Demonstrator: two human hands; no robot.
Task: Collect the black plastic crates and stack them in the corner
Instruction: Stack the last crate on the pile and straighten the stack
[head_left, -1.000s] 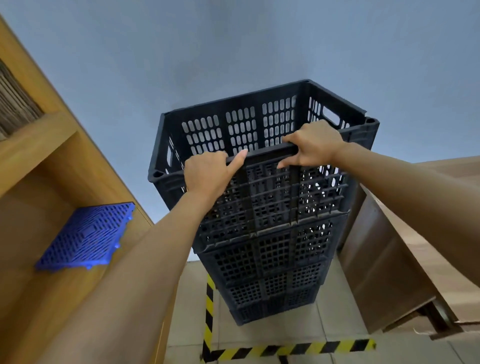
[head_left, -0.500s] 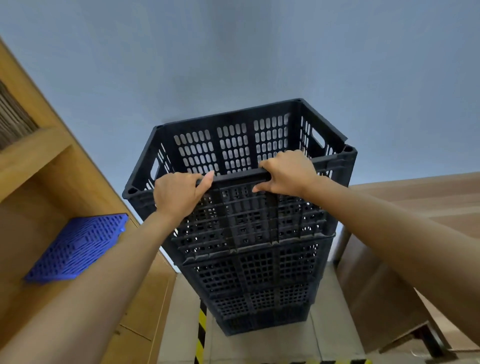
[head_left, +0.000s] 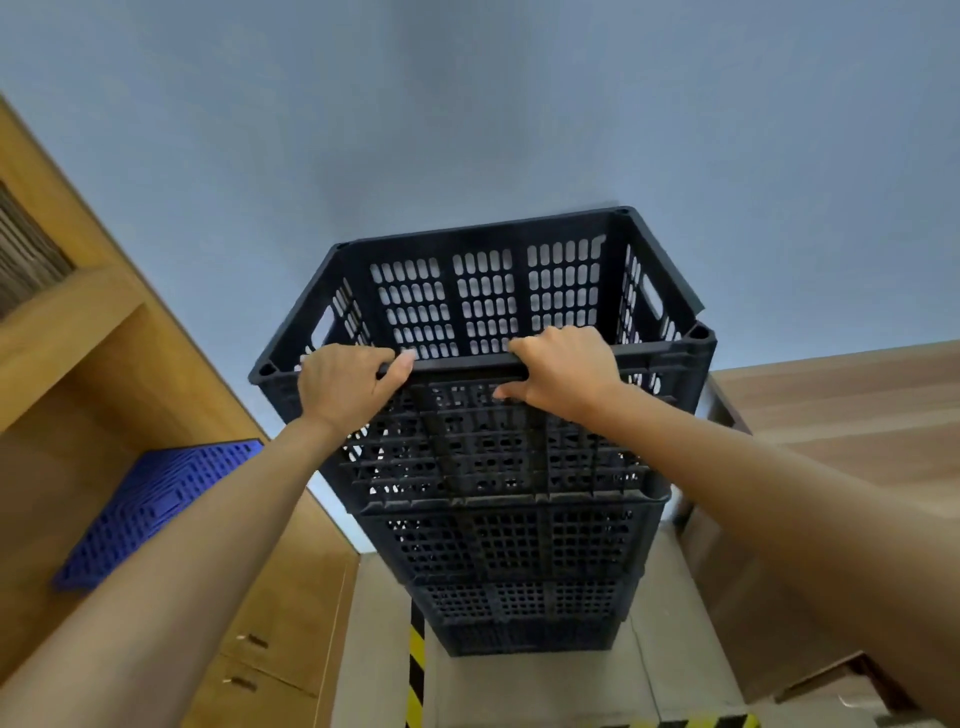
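Both hands grip the near rim of the top crate (head_left: 488, 306): the left hand (head_left: 345, 384) near its left corner, the right hand (head_left: 563, 371) toward the middle. The crate sits on a stack (head_left: 514, 561) standing on the floor (head_left: 374, 649) against the wall (head_left: 467, 104).

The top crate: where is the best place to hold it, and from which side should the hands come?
Judging by its shape, grip the top crate by the oval handle slots in its two short side walls, one hand from each side. The slots sit opposite each other, so the load should stay level. At present the left hand and right hand both hold the near rim, which may tip it.
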